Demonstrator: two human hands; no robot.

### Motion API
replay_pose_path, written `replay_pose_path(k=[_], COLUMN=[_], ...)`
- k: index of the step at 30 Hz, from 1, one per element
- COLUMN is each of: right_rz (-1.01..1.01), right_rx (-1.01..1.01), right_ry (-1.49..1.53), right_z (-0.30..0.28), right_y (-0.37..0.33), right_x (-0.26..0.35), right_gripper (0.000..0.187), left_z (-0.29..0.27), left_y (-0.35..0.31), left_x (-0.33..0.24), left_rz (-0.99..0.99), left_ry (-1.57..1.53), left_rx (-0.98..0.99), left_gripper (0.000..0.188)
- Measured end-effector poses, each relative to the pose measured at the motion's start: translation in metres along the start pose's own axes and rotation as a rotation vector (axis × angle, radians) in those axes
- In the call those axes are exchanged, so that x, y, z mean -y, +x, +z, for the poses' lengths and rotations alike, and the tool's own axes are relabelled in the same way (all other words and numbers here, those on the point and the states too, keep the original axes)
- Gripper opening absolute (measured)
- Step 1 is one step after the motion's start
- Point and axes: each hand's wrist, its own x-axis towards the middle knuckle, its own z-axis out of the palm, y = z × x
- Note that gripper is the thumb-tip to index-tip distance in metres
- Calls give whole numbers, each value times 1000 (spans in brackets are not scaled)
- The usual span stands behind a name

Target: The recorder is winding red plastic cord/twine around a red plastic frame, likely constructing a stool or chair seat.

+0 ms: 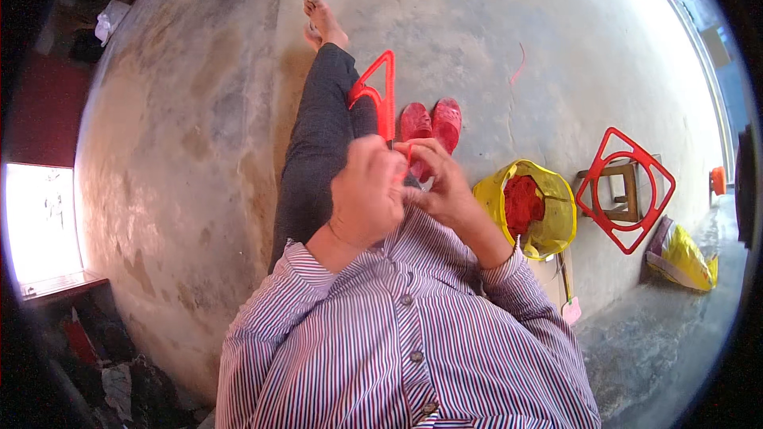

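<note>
Both hands are together over my lap, at the near end of a red frame (387, 103) with an angular outline and a curved inner bar. The frame stands up between my knees. My left hand (367, 187), slightly blurred, is closed around its lower part. My right hand (439, 181) has its fingers curled and pinched against the same end, where a bit of red and a small dark piece show between the hands. The fingers hide most of that part, so I cannot make out the exact join.
On my right stands a yellow bag (566, 230) with red material (523, 205) inside. Beyond it, a red square frame with an inner ring (666, 183) leans on a wooden stool (628, 210). A yellow sack (690, 258) lies nearby. Red shoes (445, 123) are ahead, and a red strand (520, 63) lies on the floor.
</note>
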Motion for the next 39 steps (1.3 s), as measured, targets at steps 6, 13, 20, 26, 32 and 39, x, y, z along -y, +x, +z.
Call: replay_pose_path(k=[6, 13, 20, 26, 32, 39], right_rz=[57, 31, 93, 190, 585, 465], right_rx=[-174, -591, -178, -625, -402, 74], right_ry=[415, 1283, 1233, 1054, 1044, 1231], right_z=[-16, -120, -167, -179, -64, -3], right_y=[-2, 5, -83, -121, -92, -60], right_x=[0, 24, 32, -27, -13, -8], right_gripper=[35, 33, 42, 48, 47, 74], left_z=[17, 52, 71, 62, 19, -1], left_y=[20, -13, -12, -12, -12, -5], left_x=[30, 70, 76, 60, 1, -23], left_rz=[-874, -832, -1086, -1083, -1, -540], left_ry=[-906, -609, -872, -961, -212, -1372], left_rx=[100, 174, 166, 122, 340, 368], left_gripper=[11, 12, 41, 47, 46, 49])
